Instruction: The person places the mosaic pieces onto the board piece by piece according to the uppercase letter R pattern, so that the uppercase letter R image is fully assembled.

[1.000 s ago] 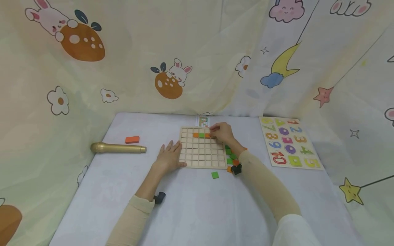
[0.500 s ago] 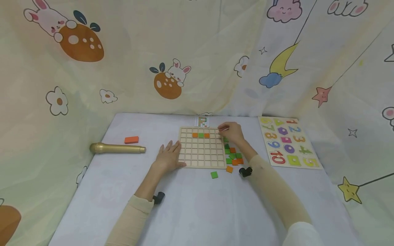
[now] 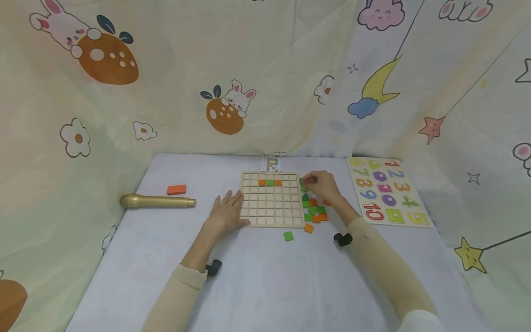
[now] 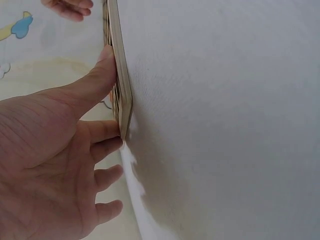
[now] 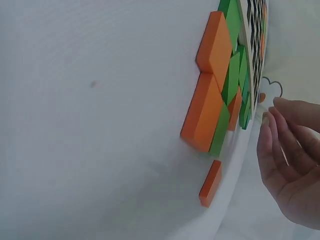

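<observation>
Your left hand (image 3: 225, 217), spread, braces pale wooden grid board (image 3: 271, 204), left edge; right hand (image 3: 322, 184) loosely bent, seemingly empty; likely selecting: pinch flat green tile (image 3: 303, 188).

- Head view: soft, diffuse, fairly muted light spreads evenly over the pale surface (image 3: 265, 286).
- Printed cloth (image 3: 166, 60) reads warm cream at left, cooler and greyer at right.
- Fine detail on the card (image 3: 271, 163) behind the grid board (image 3: 271, 200) is too small to make out.
- Left wrist view: dimmer, greyish; a soft-edged shadow falls beside the board.
- Right wrist view: dim, low contrast, a broad faint shadow near the tiles (image 5: 202, 112).
</observation>
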### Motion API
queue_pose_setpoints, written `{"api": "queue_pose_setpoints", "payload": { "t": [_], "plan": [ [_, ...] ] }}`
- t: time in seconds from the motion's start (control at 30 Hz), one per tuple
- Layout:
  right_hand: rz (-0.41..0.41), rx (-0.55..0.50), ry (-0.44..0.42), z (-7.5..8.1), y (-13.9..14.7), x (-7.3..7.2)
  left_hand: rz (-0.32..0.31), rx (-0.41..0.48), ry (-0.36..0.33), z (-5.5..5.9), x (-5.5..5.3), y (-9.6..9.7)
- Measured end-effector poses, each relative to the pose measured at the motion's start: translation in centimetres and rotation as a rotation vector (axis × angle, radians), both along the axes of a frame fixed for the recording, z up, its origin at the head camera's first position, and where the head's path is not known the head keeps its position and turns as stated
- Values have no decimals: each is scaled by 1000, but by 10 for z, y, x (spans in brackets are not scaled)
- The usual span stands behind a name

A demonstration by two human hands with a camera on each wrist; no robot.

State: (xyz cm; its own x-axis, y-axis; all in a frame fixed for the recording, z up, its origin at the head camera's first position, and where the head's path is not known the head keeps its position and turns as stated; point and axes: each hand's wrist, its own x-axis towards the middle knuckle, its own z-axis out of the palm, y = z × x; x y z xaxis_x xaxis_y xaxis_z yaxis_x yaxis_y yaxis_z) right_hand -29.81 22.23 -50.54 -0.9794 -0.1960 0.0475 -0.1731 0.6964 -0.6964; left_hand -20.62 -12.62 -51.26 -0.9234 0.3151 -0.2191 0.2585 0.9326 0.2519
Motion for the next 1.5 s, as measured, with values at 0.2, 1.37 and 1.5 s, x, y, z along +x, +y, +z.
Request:
{"api": "queue_pose_setpoints", "payload": {
  "t": [0.2, 1.37, 1.5],
  "plan": [
    [48, 55, -64, -2, 10, 3, -5, -4, 0, 0, 0, -1],
    [125, -17, -70, 5, 5, -7, 9, -15, -8, -4, -1, -1],
    [91, -46, -96, 4, 1, -11, 8, -9, -13, -8, -3, -1]
  ]
}}
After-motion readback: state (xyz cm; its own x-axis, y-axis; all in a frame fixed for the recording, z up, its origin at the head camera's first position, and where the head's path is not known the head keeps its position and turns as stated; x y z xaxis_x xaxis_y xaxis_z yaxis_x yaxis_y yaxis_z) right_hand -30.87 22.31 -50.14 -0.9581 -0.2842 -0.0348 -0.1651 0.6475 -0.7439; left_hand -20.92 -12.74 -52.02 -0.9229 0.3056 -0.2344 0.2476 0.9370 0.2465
